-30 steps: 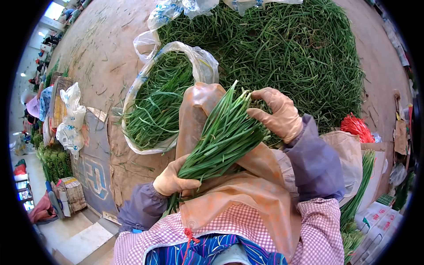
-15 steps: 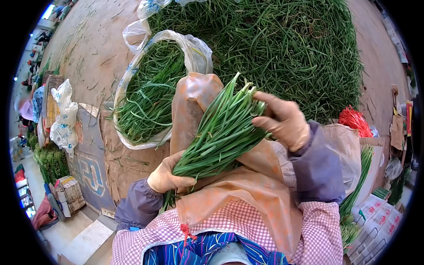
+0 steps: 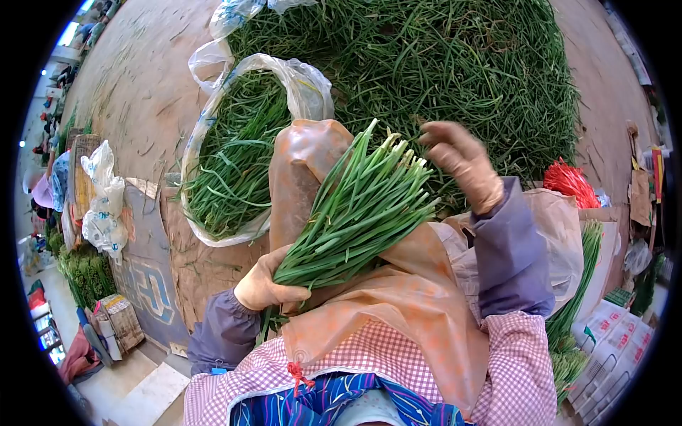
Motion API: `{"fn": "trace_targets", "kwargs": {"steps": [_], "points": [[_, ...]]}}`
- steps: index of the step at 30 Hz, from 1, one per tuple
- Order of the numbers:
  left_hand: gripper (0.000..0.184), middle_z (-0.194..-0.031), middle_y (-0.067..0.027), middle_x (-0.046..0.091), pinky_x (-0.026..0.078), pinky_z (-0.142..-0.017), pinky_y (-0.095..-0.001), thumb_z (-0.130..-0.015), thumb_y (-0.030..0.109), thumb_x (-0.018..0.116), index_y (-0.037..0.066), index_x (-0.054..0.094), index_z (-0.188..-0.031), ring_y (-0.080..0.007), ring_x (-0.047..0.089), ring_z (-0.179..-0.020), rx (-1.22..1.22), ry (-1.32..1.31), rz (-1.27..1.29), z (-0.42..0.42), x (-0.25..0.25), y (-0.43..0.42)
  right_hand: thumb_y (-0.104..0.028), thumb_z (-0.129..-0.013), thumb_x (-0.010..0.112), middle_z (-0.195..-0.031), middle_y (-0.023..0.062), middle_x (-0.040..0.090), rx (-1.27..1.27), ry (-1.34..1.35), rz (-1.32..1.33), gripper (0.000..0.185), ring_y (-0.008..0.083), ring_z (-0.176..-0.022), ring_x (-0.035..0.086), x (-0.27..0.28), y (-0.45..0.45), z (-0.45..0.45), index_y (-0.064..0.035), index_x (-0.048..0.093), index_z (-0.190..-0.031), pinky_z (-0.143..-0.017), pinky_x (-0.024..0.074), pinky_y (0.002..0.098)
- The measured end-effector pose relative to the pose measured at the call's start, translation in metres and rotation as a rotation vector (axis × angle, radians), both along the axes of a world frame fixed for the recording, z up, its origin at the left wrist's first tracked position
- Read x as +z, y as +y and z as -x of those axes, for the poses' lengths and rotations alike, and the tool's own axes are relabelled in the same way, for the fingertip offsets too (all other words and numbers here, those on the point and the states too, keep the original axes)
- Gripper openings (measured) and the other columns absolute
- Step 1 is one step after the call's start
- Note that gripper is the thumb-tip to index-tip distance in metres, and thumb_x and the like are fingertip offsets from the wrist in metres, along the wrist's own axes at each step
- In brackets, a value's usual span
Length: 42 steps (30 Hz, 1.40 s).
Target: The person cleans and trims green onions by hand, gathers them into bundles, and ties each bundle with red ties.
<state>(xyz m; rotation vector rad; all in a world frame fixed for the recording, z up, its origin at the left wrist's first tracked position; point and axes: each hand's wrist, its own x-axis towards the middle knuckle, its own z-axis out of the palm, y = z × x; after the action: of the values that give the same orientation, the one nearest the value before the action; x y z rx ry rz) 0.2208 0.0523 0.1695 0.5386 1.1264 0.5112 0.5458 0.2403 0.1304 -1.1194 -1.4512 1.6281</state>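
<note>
A plastic bag (image 3: 311, 91) holds green stalks (image 3: 238, 160), brown floor (image 3: 145, 85) stretches beyond the heap (image 3: 462, 78), the left hand (image 3: 264, 285) grips a bunch (image 3: 359, 213), and the right hand (image 3: 467, 168) hovers unclenched beside it.

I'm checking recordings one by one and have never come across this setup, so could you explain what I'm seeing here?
There is no machine: these are a person's own two hands, in what look like tan gloves. The camera is worn on the head and looks forward and down, so the sleeves and apron appear at the bottom.

The left hand grips a bunch of long green stalks near its lower end, over the apron. The right hand, a little blurred, is apart from the bunch, beside its upper ends; nothing shows in it.

On the ground ahead lies a large pile of loose greens. Left of the bunch, an open plastic bag holds more; red strands lie to the right.
</note>
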Motion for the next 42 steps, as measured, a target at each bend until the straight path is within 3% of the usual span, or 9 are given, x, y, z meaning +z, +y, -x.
{"fn": "trace_targets", "kwargs": {"steps": [5,8,11,15,17,21,27,32,42], "points": [[0.074,-0.087,-0.0056,0.066,0.043,-0.046,-0.0244,-0.074,-0.006,0.074,0.003,0.043,-0.141,-0.0105,0.055,-0.053,0.042,0.035,0.035,-0.003,0.002,-0.005,-0.012,-0.086,0.072,-0.097,0.0000,0.065,0.154,0.024,0.249,0.030,0.0076,-0.091,0.058,-0.003,-0.015,0.033,-0.0022,0.061,-0.112,-0.086,0.0487,0.0258],[0.074,-0.089,-0.0056,0.066,0.043,-0.047,-0.0239,-0.073,-0.006,0.074,0.003,0.044,-0.140,-0.0097,0.055,-0.054,0.028,0.046,0.020,-0.002,0.002,-0.006,-0.010,-0.085,0.072,-0.093,0.0006,0.066,0.247,0.040,0.056,0.019,0.0074,-0.087,0.059,-0.011,-0.013,0.025,-0.0016,0.065,-0.100,-0.080,0.0504,0.0243],[0.072,-0.088,-0.0055,0.066,0.041,-0.046,-0.0234,-0.073,-0.006,0.074,0.002,0.046,-0.139,-0.0092,0.054,-0.053,0.022,0.030,-0.011,-0.004,0.001,-0.004,-0.007,-0.083,0.072,-0.082,0.0008,0.067,0.353,0.206,0.383,0.012,0.0074,-0.073,0.061,-0.007,-0.009,0.006,-0.0023,0.068,-0.094,-0.068,0.0512,0.0235],[0.071,-0.098,-0.0068,0.068,0.050,-0.059,-0.0255,-0.073,-0.005,0.075,0.001,0.047,-0.138,-0.0116,0.062,-0.067,0.025,0.048,-0.024,-0.001,0.005,-0.005,-0.005,-0.082,0.070,-0.084,0.0034,0.068,0.233,0.174,0.242,0.011,0.0107,-0.075,0.062,0.002,-0.013,0.007,-0.0018,0.069,-0.093,-0.070,0.0508,0.0244],[0.072,-0.109,-0.0073,0.066,0.051,-0.076,-0.0278,-0.072,-0.004,0.076,0.001,0.047,-0.138,-0.0133,0.063,-0.085,0.070,0.130,-0.263,-0.008,0.018,0.000,0.000,-0.081,0.066,-0.093,0.0097,0.067,0.193,0.517,-0.017,0.013,0.0172,-0.090,0.062,0.021,-0.013,0.018,0.0008,0.068,-0.094,-0.084,0.0482,0.0312],[0.077,-0.126,-0.0070,0.061,0.043,-0.101,-0.0310,-0.070,-0.004,0.078,0.001,0.045,-0.140,-0.0142,0.057,-0.113,0.008,0.260,-0.326,0.005,0.017,0.015,-0.009,-0.084,0.070,-0.083,0.0035,0.066,0.005,0.012,-0.024,0.011,0.0100,-0.080,0.061,0.029,-0.011,0.038,-0.0013,0.068,-0.091,-0.072,0.0482,0.0240],[0.090,-0.133,-0.0067,0.057,0.040,-0.104,-0.0328,-0.065,0.004,0.081,0.000,0.038,-0.144,-0.0160,0.054,-0.120,0.218,0.020,-0.203,0.001,-0.011,-0.001,-0.016,-0.086,0.073,-0.089,0.0075,0.070,-0.112,0.467,0.180,0.016,0.0133,-0.081,0.064,-0.002,-0.023,0.037,-0.0014,0.070,-0.091,-0.077,0.0520,0.0276],[0.089,-0.133,-0.0073,0.057,0.040,-0.104,-0.0330,-0.067,0.000,0.079,0.000,0.037,-0.146,-0.0161,0.054,-0.119,0.212,0.002,-0.224,-0.001,-0.010,0.004,-0.013,-0.087,0.072,-0.084,0.0070,0.070,-0.209,0.449,0.125,0.013,0.0120,-0.074,0.066,0.002,-0.022,0.041,0.0000,0.070,-0.089,-0.068,0.0558,0.0276],[0.088,-0.133,-0.0070,0.056,0.039,-0.105,-0.0313,-0.070,-0.001,0.078,0.001,0.034,-0.147,-0.0148,0.053,-0.120,0.144,0.076,-0.252,0.001,-0.008,0.000,-0.007,-0.083,0.072,-0.089,0.0085,0.071,-0.712,0.300,-0.073,0.011,0.0177,-0.084,0.066,-0.016,0.013,0.006,-0.0023,0.070,-0.092,-0.081,0.0539,0.0285]]}}
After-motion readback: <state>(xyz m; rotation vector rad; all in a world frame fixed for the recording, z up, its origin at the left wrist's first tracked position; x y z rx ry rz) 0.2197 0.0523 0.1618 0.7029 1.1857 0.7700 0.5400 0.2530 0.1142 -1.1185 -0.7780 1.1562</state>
